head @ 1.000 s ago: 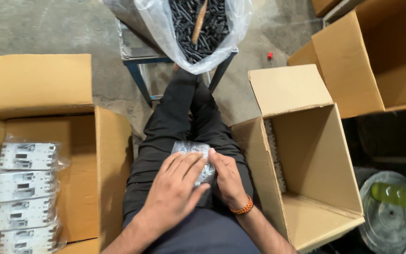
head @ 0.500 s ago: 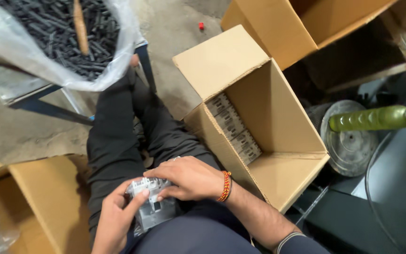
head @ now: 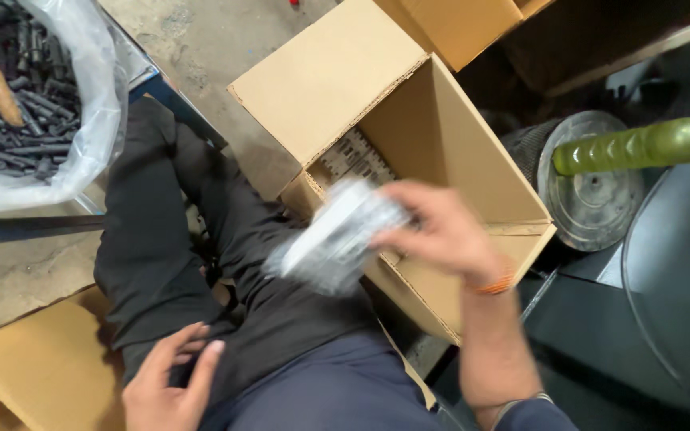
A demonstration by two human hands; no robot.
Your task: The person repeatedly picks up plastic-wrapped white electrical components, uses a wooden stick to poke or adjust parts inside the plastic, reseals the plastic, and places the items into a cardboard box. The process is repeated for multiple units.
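Left hand [head: 171,383]: grip released, fingers spread, resting empty on the lap, well apart from the packet. Right hand [head: 441,231]: grip clenched on a clear plastic packet [head: 333,238] of pale parts, blurred, long axis slanting up toward the open cardboard box [head: 473,172]; packet hangs at the box's near rim, similar packs visible inside.

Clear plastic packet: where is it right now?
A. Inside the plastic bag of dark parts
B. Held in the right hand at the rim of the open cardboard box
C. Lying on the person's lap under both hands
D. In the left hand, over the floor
B: the right hand grips the blurred packet at the near edge of the open cardboard box; the left hand is empty by the thigh.
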